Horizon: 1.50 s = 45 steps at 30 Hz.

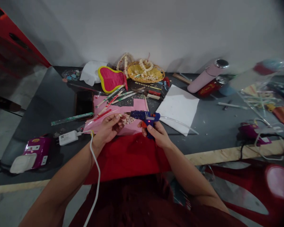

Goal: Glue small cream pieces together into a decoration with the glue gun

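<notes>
My right hand [159,135] is wrapped round the handle of a blue hot glue gun [142,115], with a finger at its orange trigger and a small red light glowing on its side. A clear glue stick [178,122] sticks out of the gun's back end. Close to the nozzle, my left hand [110,126] is closed in a pinch; a tiny pale thing seems to be at the fingertips, too small to name. Small beige bits [128,119] lie between the hands on a pink sheet [138,126]. A white cable [97,160] hangs across my left wrist.
Patterned sticks [111,98], a phone [84,104] and a pink, yellow-edged heart-shaped piece [111,78] lie beyond my hands. A wicker basket [145,73] holds pale beads. White paper [177,108], a flask [207,75] and a red can [211,86] stand rightward; a purple power socket [39,149] sits left.
</notes>
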{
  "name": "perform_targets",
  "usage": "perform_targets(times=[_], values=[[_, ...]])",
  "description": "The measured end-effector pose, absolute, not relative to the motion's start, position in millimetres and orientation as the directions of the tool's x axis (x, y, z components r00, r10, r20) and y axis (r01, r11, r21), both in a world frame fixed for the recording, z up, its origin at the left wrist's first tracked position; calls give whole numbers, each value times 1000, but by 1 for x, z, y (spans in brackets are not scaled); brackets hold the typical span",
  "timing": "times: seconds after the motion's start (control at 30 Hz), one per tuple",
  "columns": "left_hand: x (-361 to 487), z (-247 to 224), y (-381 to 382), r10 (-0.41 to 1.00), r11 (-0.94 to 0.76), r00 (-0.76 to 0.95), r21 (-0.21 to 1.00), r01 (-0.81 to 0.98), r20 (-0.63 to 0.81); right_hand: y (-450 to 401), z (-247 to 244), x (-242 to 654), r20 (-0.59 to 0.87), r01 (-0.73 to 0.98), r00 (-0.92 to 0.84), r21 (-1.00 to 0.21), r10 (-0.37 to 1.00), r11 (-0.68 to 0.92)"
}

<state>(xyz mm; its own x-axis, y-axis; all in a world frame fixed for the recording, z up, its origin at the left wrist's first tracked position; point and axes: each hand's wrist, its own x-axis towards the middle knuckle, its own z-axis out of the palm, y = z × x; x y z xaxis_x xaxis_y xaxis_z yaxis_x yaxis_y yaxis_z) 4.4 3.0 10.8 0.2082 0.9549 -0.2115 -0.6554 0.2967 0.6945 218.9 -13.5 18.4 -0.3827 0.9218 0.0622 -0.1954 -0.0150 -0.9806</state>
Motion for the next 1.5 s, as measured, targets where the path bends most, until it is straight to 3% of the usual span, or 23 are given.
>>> perform_targets(times=[0.23,0.37,0.53,0.7,0.83,0.97,1.23,1.5], values=[[2,8,3,955,297,206,720,-626,-215,-13,15,216,57,-190,-344,-982,937,-10],[3,7,-3,914,354,348,828,-434,-209,-12,7,218,-8,-187,-190,-981,982,-44],[10,12,-11,848,240,523,940,-244,-81,-13,13,219,-108,56,-74,-993,991,-104],[15,13,-16,859,184,510,949,-256,-29,-15,31,192,23,220,-120,-974,993,49],[15,10,-19,902,200,425,943,-266,-72,-17,29,169,105,169,-255,-974,961,151],[14,11,-23,924,188,378,935,-301,-64,-21,25,166,138,31,-326,-987,935,156],[15,16,-25,921,91,389,972,-217,1,-31,20,196,186,-316,7,-932,983,179],[16,16,-25,911,53,412,991,-121,1,-31,16,201,232,-205,124,-945,965,254]])
